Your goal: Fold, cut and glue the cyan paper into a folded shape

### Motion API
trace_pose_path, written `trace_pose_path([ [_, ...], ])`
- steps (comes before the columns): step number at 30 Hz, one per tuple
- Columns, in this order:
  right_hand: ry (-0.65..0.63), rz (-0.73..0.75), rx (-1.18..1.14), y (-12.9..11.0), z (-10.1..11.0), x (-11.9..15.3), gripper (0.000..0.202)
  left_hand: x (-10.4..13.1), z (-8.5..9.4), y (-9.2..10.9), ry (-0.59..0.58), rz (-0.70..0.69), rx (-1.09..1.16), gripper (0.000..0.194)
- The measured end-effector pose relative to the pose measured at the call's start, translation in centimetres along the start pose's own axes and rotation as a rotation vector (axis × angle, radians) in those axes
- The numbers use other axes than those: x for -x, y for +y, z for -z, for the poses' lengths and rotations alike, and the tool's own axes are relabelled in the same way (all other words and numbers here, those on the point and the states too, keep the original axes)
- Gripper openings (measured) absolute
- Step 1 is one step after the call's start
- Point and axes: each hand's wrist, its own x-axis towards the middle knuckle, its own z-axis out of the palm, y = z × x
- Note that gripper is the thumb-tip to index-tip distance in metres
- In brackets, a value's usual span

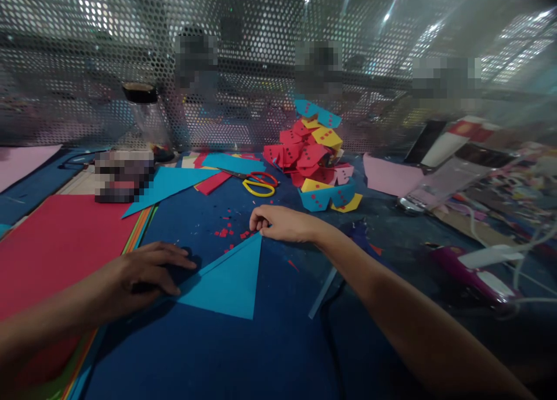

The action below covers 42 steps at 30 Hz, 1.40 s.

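Observation:
A folded blue paper triangle [228, 281] lies on the dark blue tabletop, with a narrow fold along its upper edge. Its upper right corner is pinched by my right hand [282, 223], whose fingers are curled. My left hand [150, 269] rests at the left corner, thumb against the paper and fingers stretched out and apart. Small red paper bits [224, 233] are scattered just beyond the triangle. Scissors [260, 184] with one red and one yellow handle lie farther back, blades toward the left. Another blue paper piece [167, 185] lies behind my left hand.
Stacked coloured sheets with red on top [82, 226] lie at left. At the back is a pile of cut, dotted paper shapes [304, 156]. A clear bottle [150, 122] stands back left; another clear container [456, 177] and a purple corded tool [474, 275] are at right.

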Motion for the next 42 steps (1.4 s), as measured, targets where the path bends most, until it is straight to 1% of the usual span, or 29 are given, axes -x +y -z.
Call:
trace_pose_path([
  [5,-0.028,-0.029,-0.001,-0.2,0.3,0.0,0.036,0.2,0.5,0.3,-0.073,0.095,-0.055,0.034],
  [13,-0.030,-0.016,-0.044,-0.2,0.7,0.1,0.040,-0.1,1.0,0.8,-0.087,0.094,-0.045,0.034],
  [19,-0.036,-0.002,-0.013,0.2,0.6,0.1,0.044,-0.1,1.1,0.8,-0.105,0.136,-0.025,0.031],
  [24,0.002,-0.022,0.007,0.7,0.5,-0.1,0.048,0.0,1.0,0.8,-0.113,0.159,-0.018,0.030],
  [27,0.022,-0.006,0.033,0.9,0.4,-0.1,0.045,0.0,1.0,0.8,-0.118,0.170,-0.003,0.030],
  [33,0.025,0.071,0.121,1.0,0.6,0.1,0.034,0.2,1.0,1.1,-0.131,0.197,0.029,0.028],
  [35,0.029,0.082,0.155,0.8,0.8,0.3,0.031,0.2,0.9,1.0,-0.108,0.206,0.044,0.026],
  [40,0.027,0.087,0.214,0.3,0.9,0.7,0.018,-0.3,0.1,0.6,0.032,0.201,0.046,0.029],
  [42,0.032,0.081,0.204,0.2,0.8,0.7,0.013,-0.7,-0.3,0.8,0.069,0.201,0.016,0.025],
])
